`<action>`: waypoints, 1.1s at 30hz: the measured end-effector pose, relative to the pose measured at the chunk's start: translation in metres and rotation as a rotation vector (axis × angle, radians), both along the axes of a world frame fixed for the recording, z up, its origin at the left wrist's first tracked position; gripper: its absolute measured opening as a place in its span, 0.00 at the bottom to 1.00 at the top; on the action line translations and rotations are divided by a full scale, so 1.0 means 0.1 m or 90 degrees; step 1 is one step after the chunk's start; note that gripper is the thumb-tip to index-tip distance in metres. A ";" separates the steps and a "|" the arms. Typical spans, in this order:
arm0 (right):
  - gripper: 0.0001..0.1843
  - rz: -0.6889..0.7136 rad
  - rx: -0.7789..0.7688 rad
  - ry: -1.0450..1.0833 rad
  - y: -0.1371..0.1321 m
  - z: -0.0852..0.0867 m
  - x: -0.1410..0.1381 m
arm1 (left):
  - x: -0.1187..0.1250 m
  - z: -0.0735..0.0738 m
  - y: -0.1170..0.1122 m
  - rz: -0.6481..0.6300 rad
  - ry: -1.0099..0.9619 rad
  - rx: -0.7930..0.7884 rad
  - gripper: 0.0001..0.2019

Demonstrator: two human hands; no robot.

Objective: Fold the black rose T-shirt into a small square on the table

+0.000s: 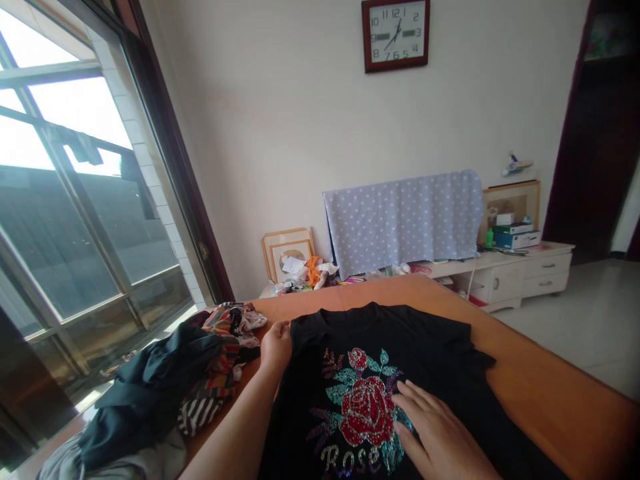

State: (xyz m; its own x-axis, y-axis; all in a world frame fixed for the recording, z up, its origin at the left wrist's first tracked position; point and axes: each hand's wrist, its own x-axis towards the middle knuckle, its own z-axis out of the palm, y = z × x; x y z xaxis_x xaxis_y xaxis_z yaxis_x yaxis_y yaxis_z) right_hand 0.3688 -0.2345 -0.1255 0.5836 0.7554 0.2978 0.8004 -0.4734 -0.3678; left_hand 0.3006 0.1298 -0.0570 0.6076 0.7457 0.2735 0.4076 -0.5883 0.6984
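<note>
A black T-shirt point(430, 347) with a sequinned red rose and the word "Rose" lies spread face up on an orange-brown table point(550, 393). My left hand point(276, 345) pinches the shirt's left sleeve edge, fingers closed on the fabric. My right hand point(435, 427) lies flat on the shirt's front, fingers stretched out beside the rose, holding nothing.
A heap of clothes point(165, 387), dark, striped and patterned, sits at the table's left side by a big window point(75, 200). Beyond the table stand a low white cabinet point(520, 273), a dotted cloth-covered object point(405, 220), picture frames point(287, 250) and a wall clock point(395, 33).
</note>
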 end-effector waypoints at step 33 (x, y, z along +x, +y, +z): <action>0.17 -0.481 0.076 0.170 -0.30 0.73 1.36 | 0.06 -0.56 -0.58 -0.154 0.331 0.294 0.31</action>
